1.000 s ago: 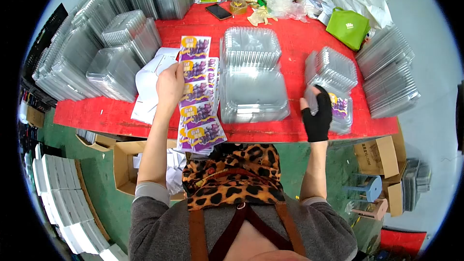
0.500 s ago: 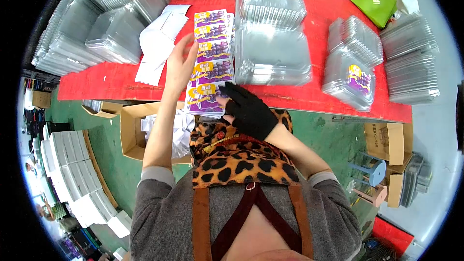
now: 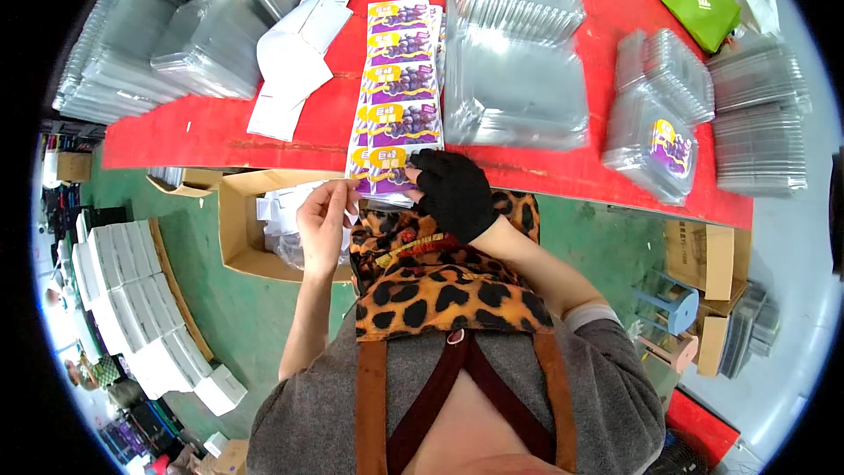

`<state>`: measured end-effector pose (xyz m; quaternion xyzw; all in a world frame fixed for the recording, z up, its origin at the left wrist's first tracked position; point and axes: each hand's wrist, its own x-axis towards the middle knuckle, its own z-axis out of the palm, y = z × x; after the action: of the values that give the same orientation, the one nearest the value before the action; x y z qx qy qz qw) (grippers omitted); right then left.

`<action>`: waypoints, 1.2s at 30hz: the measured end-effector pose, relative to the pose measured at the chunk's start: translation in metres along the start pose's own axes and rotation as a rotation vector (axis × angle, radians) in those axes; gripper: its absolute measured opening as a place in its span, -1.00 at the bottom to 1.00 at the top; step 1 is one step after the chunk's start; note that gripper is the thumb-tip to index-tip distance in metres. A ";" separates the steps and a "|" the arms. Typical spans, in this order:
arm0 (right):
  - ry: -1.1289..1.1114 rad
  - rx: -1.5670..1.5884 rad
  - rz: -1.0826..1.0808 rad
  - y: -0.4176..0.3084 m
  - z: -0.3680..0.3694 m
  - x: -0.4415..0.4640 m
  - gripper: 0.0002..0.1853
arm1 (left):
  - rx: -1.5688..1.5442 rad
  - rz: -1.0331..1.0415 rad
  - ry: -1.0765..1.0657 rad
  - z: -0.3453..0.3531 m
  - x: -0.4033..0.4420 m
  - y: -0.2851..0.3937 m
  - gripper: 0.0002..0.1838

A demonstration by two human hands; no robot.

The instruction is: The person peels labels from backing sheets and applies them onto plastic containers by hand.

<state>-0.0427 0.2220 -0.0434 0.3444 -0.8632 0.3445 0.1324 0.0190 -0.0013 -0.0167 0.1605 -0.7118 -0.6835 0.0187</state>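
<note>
A stack of grape sticker sheets (image 3: 400,79), printed purple and yellow, lies lengthwise on the red table with its near end at the table's front edge. My bare left hand (image 3: 323,222) pinches with thumb and forefinger at the near left corner of the sheets. On the near right corner is my right hand (image 3: 453,195), in a black glove with bare fingertips, its fingers bent around the sheets' edge. Just right of the sheets stand stacked clear plastic clamshell boxes (image 3: 519,92). White backing paper (image 3: 294,66) lies folded to their left.
One clear box on the right carries a grape sticker (image 3: 671,148). More clear boxes (image 3: 211,48) are piled at the left. A green bag (image 3: 701,7) lies at the back right. Below the table edge, a cardboard box (image 3: 242,233) holds white paper scraps.
My left hand has come down from beside the middle of the sheets to their near left corner, and its fingers have closed. My right hand stays at the near right corner.
</note>
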 end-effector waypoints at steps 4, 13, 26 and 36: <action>0.022 0.114 0.012 0.005 -0.001 0.004 -0.73 | -0.018 -0.072 -0.033 -0.002 -0.005 -0.009 -0.77; 0.029 0.227 0.093 0.006 -0.005 0.005 -0.79 | -0.101 -0.210 -0.089 0.010 -0.001 -0.001 -0.73; 0.037 0.175 -0.008 0.006 -0.010 -0.009 -0.73 | -0.349 -0.313 -0.184 0.016 0.003 -0.006 -0.87; 0.080 0.210 -0.072 -0.025 -0.039 0.008 -0.70 | -0.239 -0.158 -0.280 0.027 -0.014 0.018 -0.85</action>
<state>-0.0318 0.2313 0.0014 0.3730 -0.8035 0.4417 0.1421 0.0219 0.0284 0.0023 0.1159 -0.6065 -0.7781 -0.1149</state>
